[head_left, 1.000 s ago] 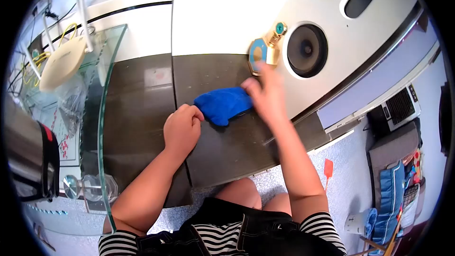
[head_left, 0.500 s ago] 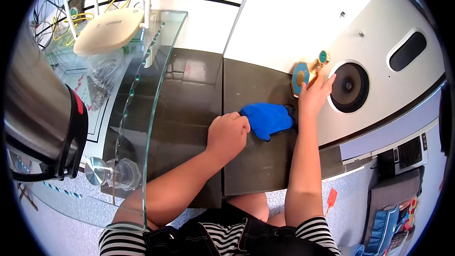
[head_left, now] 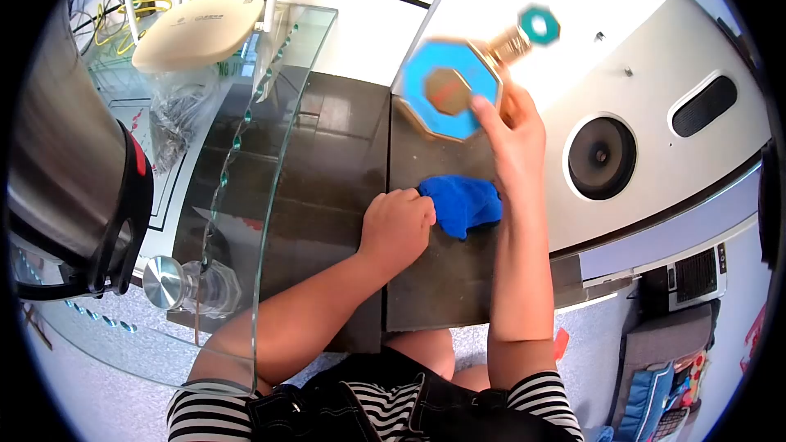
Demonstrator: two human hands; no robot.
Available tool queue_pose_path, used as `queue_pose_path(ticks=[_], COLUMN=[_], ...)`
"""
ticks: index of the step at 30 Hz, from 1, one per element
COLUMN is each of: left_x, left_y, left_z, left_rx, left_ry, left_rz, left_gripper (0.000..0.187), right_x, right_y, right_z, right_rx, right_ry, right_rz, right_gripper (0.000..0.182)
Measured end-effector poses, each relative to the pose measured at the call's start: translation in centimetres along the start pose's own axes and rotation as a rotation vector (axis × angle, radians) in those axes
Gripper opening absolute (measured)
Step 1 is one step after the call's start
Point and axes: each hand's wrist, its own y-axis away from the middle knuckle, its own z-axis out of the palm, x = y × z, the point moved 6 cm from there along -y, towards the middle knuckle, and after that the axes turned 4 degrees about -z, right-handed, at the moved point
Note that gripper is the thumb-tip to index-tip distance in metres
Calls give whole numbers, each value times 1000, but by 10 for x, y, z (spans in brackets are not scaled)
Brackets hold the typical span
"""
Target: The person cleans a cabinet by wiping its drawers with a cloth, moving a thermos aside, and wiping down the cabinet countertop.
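My right hand [head_left: 512, 135] grips a gold perfume bottle [head_left: 449, 88] with a blue octagonal face and a teal cap, lifted above the dark cabinet top [head_left: 327, 172] and blurred by motion. A bunched blue cloth [head_left: 463, 203] lies on the dark surface just below that hand. The fingers of my left hand [head_left: 395, 229] are closed on the cloth's left edge and the hand rests on the surface.
A large grey speaker [head_left: 602, 155] lies to the right. A glass shelf [head_left: 270, 115] at the left carries a white router [head_left: 196, 29], cables and a plastic bag. A steel kettle [head_left: 65, 188] and a glass stopper [head_left: 168, 282] sit at the lower left.
My right hand reached the perfume bottle beside the speaker, closed on it and lifted it up toward the camera. My left hand stayed on the blue cloth.
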Motion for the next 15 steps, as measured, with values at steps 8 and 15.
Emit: queue_pose_path(ticks=[8,15], left_x=[3,-19], left_y=[0,14], left_z=[0,34], left_rx=[7,-49], left_ry=[-64,234], left_rz=[-53,0], left_gripper=[10,26], right_x=[-130,-154], right_y=[-6,0], right_z=[152,212], right_rx=[-413,-395], right_ry=[-264,-85], right_rz=[-258,-317], right_gripper=[46,54])
